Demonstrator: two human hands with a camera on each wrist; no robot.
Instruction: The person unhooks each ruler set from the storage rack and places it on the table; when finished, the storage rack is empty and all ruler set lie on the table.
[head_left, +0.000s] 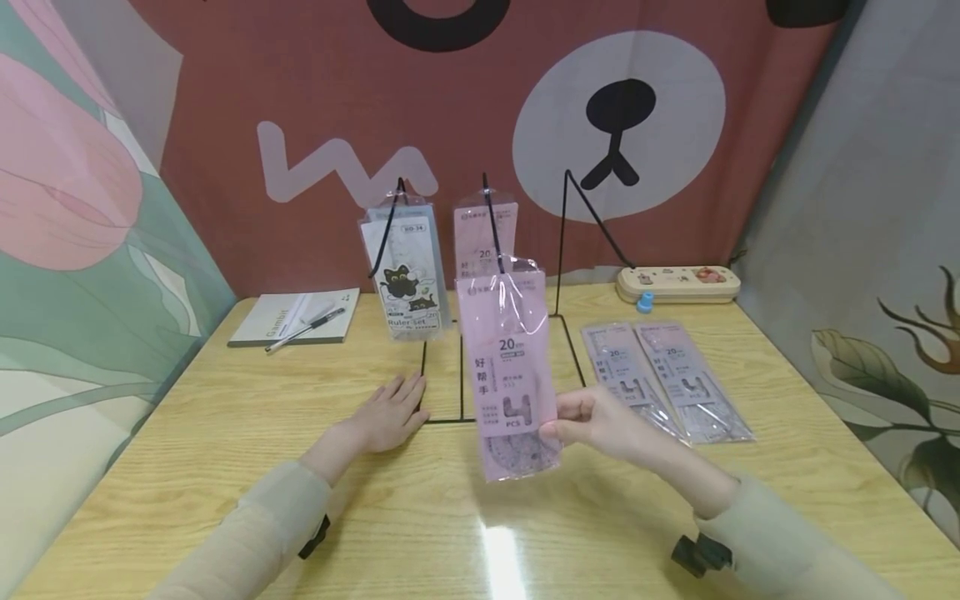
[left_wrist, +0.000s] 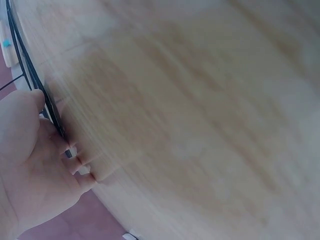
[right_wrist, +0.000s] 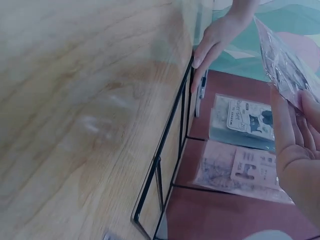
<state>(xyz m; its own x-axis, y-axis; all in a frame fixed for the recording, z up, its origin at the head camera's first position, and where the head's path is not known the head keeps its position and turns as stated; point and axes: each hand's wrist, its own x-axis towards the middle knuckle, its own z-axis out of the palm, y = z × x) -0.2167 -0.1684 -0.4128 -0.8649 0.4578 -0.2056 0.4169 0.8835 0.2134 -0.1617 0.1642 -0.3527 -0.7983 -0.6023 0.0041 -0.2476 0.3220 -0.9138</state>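
My right hand [head_left: 611,425] pinches the lower right edge of a pink ruler set in a clear packet [head_left: 502,312] between thumb and fingers. The packet hangs upright in front of the black wire display rack [head_left: 462,383], its top at the front end of the middle hook. Behind it, another pink ruler set [head_left: 472,237] hangs on that hook. My left hand [head_left: 386,415] lies flat with fingers extended, fingertips at the left side of the rack's base. Cat-printed ruler sets [head_left: 405,279] hang on the left hook, and the right hook [head_left: 592,208] carries nothing.
Two more pink ruler sets [head_left: 622,367] lie on the table to the right. A cream pencil case [head_left: 678,284] and a small blue object [head_left: 645,302] are behind them. At the back left, a pen [head_left: 307,327] rests on a notebook [head_left: 255,325].
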